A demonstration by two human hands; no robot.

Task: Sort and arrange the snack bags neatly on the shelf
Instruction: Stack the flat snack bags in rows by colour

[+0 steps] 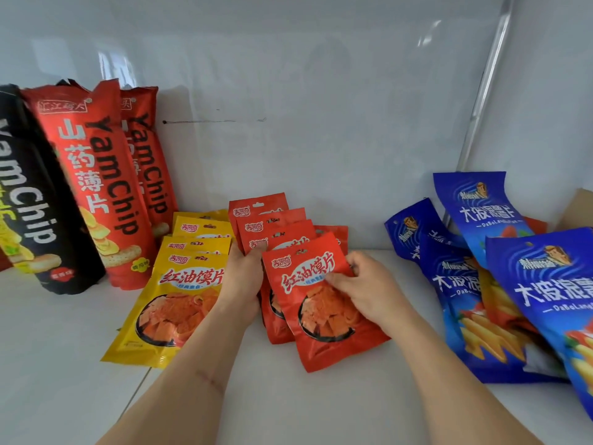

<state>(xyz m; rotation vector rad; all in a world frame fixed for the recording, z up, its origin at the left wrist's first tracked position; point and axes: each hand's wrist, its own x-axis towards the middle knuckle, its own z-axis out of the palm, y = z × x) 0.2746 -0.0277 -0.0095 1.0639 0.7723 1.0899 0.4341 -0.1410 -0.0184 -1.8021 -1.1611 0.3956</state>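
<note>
On the white shelf [64,364], a row of several small red snack bags [272,220] overlaps front to back in the middle. The front red bag [321,335] lies tilted, and my right hand [362,290] pinches its right edge. My left hand [240,284] rests against the left side of the red row, fingers on the bags behind. Left of it lies a row of several yellow snack bags [170,303]. Tall red yam chip bags [106,187] and a black yam chip bag [35,203] stand at the far left. Several blue bags [462,290] lie in a loose heap on the right.
The white back wall [305,139] closes the shelf behind the bags. A metal upright [481,101] runs along the right rear corner. A brown cardboard edge [574,210] shows behind the blue heap. Bare shelf surface lies at the front left and front middle.
</note>
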